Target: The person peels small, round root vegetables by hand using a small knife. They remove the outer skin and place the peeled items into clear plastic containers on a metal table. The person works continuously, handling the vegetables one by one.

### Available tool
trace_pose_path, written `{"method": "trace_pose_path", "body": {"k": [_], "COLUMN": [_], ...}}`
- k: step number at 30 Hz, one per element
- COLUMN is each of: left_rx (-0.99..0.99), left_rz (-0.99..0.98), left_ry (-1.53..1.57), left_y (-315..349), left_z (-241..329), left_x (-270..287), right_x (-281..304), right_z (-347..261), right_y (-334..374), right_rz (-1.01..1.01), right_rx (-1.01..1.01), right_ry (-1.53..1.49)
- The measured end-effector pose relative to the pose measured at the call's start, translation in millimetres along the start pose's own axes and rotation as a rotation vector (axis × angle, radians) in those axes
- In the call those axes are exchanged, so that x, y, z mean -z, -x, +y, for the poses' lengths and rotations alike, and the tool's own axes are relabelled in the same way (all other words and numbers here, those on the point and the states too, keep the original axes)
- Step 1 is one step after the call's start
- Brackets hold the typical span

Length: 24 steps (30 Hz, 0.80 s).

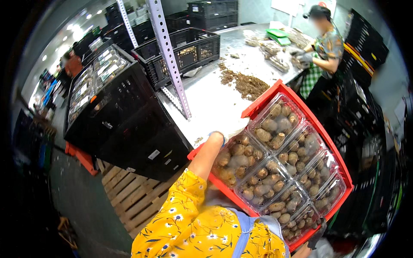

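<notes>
Yellow-sleeved, reaching forward with the left arm (205, 160), angled a little rightward. Holding the far-left end of a red crate (266, 99) with the left hand (234, 128), pale-gloved, blue-banded at the wrist; fingers washed out by glare, exact curl impossible to tell. Gripping the opposite, near-right end with the right hand (317, 235), dark-gloved, only partly visible beside the rim.

Slung slantwise between both hands, close against the body: red on the outside, packed inside with clear boxes (275, 154) in rows, shiny, fogged in patches. Filled with brown tubers (269, 125), rounded, rough-skinned, some ringed.

Bounded left of the left hand by a tall black stack (124, 124), with a wooden pallet (133, 193) low beside it. Nearer the left hand, just beyond it, a perforated post (170, 56) on a bright table (206, 103) stretching away to scattered brown debris (247, 84). Farther off, right of that, a co-worker (329, 47) at the table. Tighter beyond the right hand, dark crates (359, 103) piled near the rim.
</notes>
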State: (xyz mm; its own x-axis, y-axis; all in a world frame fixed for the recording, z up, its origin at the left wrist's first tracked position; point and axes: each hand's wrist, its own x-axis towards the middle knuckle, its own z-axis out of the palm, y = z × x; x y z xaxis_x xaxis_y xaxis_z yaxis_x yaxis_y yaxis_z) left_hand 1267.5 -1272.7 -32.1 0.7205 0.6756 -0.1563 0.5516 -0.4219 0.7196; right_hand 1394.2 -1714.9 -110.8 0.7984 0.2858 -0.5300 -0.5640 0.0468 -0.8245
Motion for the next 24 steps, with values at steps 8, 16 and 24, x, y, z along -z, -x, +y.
{"method": "trace_pose_path", "body": {"k": [8,16,24], "left_rx": [0.186,0.359,0.277], "left_rz": [0.197,0.215,0.084], "left_ry": [0.141,-0.092,-0.087], "left_y": [-47,-96,-226], "left_z": [7,16,-34], "left_x": [10,39,79], "right_x": [-58,-138,-163], "right_z": [-107,-162,-177], "right_y": [-164,-270,-292], "right_rz": [-0.191,-0.315,-0.266], "right_rx": [-0.032,-0.081,-0.097], "right_ry": [0.126,0.219,0.220]}}
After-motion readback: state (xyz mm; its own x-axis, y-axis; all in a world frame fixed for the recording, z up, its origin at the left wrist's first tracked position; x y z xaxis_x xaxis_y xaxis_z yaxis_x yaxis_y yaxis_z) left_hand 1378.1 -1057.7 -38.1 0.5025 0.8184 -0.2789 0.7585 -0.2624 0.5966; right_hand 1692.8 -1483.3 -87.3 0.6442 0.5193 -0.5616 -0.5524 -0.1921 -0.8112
